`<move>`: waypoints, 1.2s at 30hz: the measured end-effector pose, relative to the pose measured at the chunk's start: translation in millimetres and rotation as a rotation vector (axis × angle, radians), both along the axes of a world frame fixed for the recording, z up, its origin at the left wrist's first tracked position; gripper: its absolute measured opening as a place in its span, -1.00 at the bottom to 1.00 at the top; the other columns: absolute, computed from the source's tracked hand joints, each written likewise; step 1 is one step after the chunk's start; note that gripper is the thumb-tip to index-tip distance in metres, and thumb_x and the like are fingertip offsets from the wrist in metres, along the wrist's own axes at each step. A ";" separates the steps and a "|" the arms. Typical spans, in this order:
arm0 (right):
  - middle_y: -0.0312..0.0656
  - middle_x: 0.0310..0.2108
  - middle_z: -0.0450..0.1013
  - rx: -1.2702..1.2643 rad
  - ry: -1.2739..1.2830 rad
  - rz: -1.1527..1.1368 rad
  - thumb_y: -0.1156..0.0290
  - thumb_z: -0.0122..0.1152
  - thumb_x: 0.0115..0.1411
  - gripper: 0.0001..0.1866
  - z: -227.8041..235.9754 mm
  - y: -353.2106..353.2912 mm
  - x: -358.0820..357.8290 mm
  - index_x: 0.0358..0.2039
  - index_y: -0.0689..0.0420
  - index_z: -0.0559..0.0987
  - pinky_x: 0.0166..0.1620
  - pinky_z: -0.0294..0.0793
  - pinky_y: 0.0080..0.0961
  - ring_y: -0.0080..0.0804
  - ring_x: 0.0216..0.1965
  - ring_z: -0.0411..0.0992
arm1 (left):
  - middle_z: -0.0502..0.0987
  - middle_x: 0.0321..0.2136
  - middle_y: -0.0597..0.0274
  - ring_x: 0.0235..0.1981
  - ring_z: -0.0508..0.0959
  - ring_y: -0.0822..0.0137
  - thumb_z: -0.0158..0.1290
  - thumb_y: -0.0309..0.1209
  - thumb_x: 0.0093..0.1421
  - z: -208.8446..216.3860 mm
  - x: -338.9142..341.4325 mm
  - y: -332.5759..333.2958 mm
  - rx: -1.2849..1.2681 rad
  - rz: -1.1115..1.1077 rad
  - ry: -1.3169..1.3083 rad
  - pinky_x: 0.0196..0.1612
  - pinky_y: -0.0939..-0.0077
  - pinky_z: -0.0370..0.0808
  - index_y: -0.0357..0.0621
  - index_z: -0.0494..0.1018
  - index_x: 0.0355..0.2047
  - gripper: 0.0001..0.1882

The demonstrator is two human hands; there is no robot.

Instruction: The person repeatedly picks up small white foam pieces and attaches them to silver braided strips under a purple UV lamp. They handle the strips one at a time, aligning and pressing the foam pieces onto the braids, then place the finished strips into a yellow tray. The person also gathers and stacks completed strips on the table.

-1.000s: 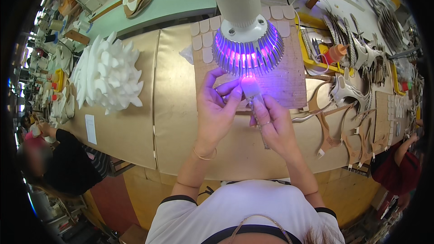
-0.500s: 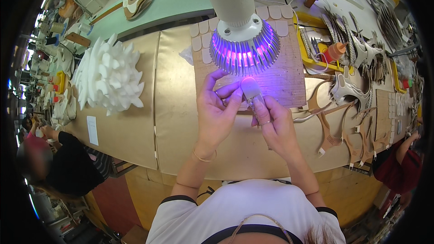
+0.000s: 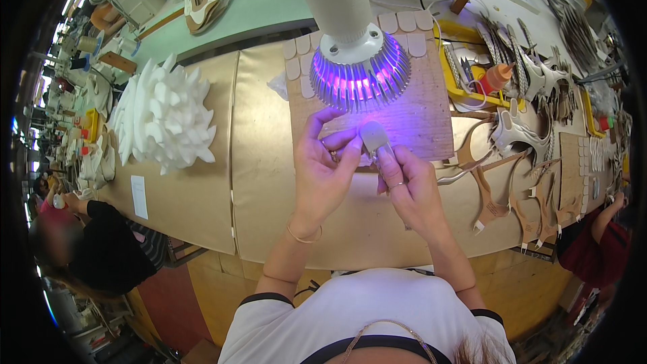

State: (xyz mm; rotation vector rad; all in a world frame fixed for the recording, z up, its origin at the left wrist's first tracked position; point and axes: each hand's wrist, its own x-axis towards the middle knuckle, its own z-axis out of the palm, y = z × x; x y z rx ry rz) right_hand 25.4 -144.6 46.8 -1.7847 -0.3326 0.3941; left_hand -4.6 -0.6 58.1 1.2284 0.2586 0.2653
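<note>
Between my hands is a small pale strap piece with a rounded end [image 3: 373, 135], its tip pointing up toward a lamp. My right hand [image 3: 414, 182] grips its lower part, thumb laid along the top. From the other side, my left hand [image 3: 323, 175] pinches the piece's left edge between thumb and fingers, while the index finger stands raised near the lamp rim. White with a finned metal head, the lamp [image 3: 360, 71] glows purple just beyond the piece. Its light falls on the piece, my fingertips and the wooden board [image 3: 435, 125] below. My fingers hide the piece's lower end.
Rounded pale tabs [image 3: 412, 44] line the board's edges. A spiky white foam-like pile [image 3: 164, 114] stands at left, near a paper slip [image 3: 139, 197]. On the right are a yellow tray [image 3: 465, 98], an orange bottle [image 3: 497, 78] and several brown strap pieces [image 3: 486, 202]. Other people work at both sides.
The lamp has shifted slightly left and down in the picture. The strap piece's tip has dropped a little and looks less brightly lit. Both hands keep their hold.
</note>
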 end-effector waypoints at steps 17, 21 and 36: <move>-0.33 -0.65 0.35 -0.027 0.098 0.067 0.25 -0.02 0.34 -0.69 0.7 -6.4 0.4 -0.38 0.26 0.49 -0.49 0.27 -0.64 -0.67 -0.57 0.30 | 0.54 -0.15 -0.06 -0.13 0.58 0.23 0.00 -0.44 0.28 -21.7 9.0 -2.6 -0.135 -0.118 0.150 -0.11 0.41 0.58 -0.45 0.34 0.02 -0.63; -0.32 -0.60 0.38 -0.014 0.104 0.094 0.28 0.01 0.32 -0.73 -3.8 -7.8 -1.1 -0.34 0.26 0.48 -0.45 0.28 -0.65 -0.66 -0.52 0.31 | 0.54 -0.15 -0.09 -0.13 0.59 0.19 0.02 -0.44 0.27 -23.7 12.9 4.5 -0.138 -0.110 0.079 -0.07 0.38 0.57 -0.45 0.34 0.03 -0.62; -0.35 -0.59 0.36 0.020 0.160 0.085 0.28 0.01 0.33 -0.73 -5.6 -5.7 -2.4 -0.33 0.25 0.49 -0.46 0.26 -0.68 -0.68 -0.52 0.29 | 0.58 -0.24 0.13 -0.24 0.57 0.46 0.10 -0.41 0.23 -21.9 14.0 5.7 -0.142 -0.086 0.115 -0.15 0.57 0.56 -0.40 0.42 -0.07 -0.67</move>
